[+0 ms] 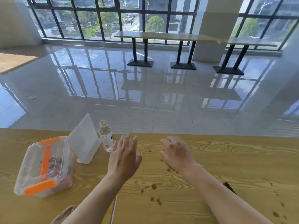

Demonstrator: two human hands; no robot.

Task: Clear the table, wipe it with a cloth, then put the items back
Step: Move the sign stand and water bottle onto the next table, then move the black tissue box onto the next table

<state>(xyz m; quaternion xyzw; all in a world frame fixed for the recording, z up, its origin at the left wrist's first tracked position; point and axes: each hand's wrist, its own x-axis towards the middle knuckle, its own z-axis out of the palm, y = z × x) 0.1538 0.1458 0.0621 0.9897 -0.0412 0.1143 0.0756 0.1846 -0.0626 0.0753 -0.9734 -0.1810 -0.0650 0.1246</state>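
Note:
A wood-grain table fills the lower part of the head view, with brown spots scattered over its middle and right. At the left stands a clear plastic box with orange clips. Beside it is a white plastic sign stand, and a small water bottle stands just right of that. My left hand hovers open just right of the bottle, fingers spread, holding nothing. My right hand hovers open, palm down, over the table's middle. No cloth is visible.
A dark flat object peeks out from behind my right forearm. A beige item lies at the table's near edge under my left arm. Beyond the table's far edge is glossy tiled floor, with a long bench table by the windows.

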